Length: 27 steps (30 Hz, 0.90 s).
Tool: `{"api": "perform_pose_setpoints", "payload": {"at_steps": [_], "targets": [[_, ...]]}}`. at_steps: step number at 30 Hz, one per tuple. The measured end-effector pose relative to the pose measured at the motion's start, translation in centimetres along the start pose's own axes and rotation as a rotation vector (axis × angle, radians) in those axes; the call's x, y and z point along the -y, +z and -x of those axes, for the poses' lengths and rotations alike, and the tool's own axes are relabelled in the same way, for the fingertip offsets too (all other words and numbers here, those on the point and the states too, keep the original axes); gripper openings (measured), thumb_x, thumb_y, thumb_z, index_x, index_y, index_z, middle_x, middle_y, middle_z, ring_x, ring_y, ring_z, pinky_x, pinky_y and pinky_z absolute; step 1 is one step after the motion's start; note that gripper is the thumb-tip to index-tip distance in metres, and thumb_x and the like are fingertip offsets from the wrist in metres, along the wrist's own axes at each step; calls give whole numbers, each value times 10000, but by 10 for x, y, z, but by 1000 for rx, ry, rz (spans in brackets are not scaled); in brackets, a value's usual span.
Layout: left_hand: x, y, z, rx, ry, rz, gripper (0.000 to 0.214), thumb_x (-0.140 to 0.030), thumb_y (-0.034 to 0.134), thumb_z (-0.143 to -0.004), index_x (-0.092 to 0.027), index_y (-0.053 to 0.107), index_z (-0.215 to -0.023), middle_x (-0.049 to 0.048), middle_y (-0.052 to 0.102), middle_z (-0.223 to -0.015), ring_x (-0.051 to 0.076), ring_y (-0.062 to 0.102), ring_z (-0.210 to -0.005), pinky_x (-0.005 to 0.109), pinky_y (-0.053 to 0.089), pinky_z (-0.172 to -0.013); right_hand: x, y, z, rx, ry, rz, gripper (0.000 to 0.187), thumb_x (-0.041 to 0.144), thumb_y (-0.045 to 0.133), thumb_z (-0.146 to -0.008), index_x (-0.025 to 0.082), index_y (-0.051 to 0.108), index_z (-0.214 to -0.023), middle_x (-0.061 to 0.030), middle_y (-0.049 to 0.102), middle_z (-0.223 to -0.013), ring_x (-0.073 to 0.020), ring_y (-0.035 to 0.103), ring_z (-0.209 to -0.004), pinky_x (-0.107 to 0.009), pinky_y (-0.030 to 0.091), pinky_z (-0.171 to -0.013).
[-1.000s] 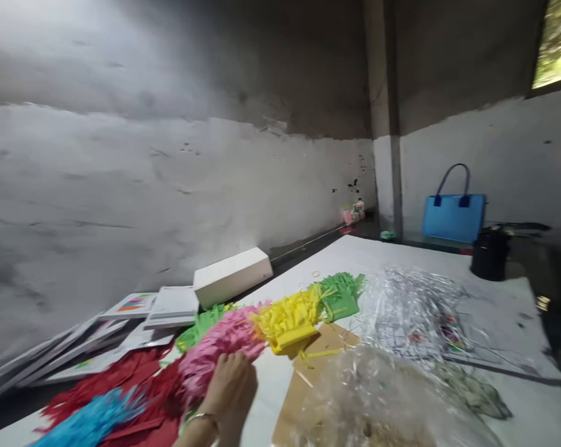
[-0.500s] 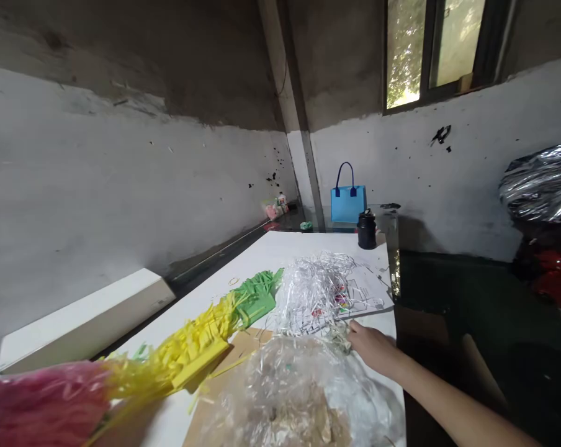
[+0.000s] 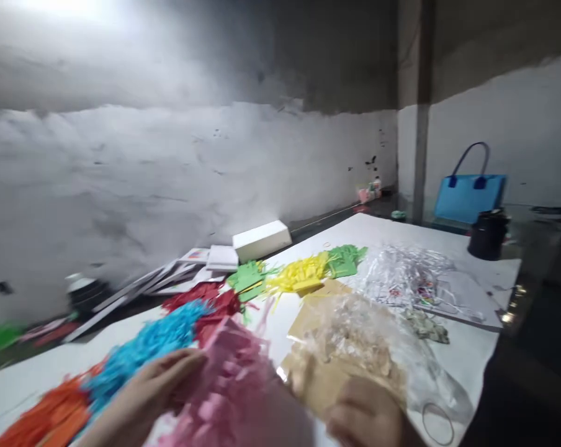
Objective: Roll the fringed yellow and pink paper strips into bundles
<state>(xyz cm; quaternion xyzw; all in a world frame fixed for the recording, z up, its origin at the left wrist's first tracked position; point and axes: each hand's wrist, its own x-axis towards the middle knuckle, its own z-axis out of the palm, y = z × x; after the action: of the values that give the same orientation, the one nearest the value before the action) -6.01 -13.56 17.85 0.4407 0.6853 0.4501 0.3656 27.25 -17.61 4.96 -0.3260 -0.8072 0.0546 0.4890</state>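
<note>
My left hand (image 3: 166, 382) grips the edge of a bunch of pink fringed paper strips (image 3: 227, 388), which hangs in front of me over the white table surface. To its left lie blue fringed paper strips (image 3: 154, 332) and orange ones (image 3: 57, 413), with dark red strips (image 3: 219, 307) behind. My right hand (image 3: 367, 410) is low in front, beside a clear plastic bag (image 3: 434, 379) with crinkled tan shreds in it; motion blurs its fingers. A crumpled grey-green bundle (image 3: 427, 326) lies beyond the bag.
Yellow strips (image 3: 301, 273) and green strips (image 3: 345, 259) lie mid-table, near brown paper (image 3: 327, 298). White shreds (image 3: 401, 270) sit on a printed sheet. A white box (image 3: 262, 241) stands along the wall. A black jar (image 3: 488, 236) and blue bag (image 3: 469, 198) stand at far right.
The view has swung left, bringing the blue, red and orange strips into sight. My right hand has left the grey-green bundle and come nearer. The pink strips have moved to the middle, with my left hand now visible.
</note>
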Motion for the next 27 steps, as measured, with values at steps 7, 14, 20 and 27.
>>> {"api": "perform_pose_setpoints", "payload": {"at_steps": [7, 14, 20, 27], "targets": [[90, 43, 94, 146, -230, 385, 487, -550, 922, -502, -150, 693, -659, -52, 518, -550, 80, 430, -491, 184, 337, -412, 94, 104, -28, 98, -147, 24, 220, 377, 759, -857, 195, 639, -823, -29, 663, -748, -219, 620, -697, -337, 474, -641], [138, 44, 113, 58, -175, 533, 537, -595, 914, -505, -197, 789, -843, 27, 745, -818, 177, 662, -748, 267, 569, -701, 96, 98, -2, 97, -62, -76, 141, 107, 573, -885, 180, 687, -925, -51, 698, -813, -213, 612, -735, -335, 448, -728], [155, 71, 128, -49, 31, 504, 552, -587, 871, -605, -235, 771, -1018, 67, 803, -1043, 280, 717, -1022, 338, 587, -876, 93, 92, -15, 147, 312, -405, 200, 212, 682, -930, 210, 725, -735, -4, 718, -731, -178, 649, -730, -288, 462, -737], [162, 78, 126, 36, 29, 532, 502, -542, 882, -628, -241, 741, -1004, 55, 801, -949, 256, 740, -936, 296, 592, -797, 80, 79, -30, 306, 187, -312, 141, 196, 575, -976, 189, 706, -925, -32, 725, -822, -195, 636, -762, -304, 463, -749]]}}
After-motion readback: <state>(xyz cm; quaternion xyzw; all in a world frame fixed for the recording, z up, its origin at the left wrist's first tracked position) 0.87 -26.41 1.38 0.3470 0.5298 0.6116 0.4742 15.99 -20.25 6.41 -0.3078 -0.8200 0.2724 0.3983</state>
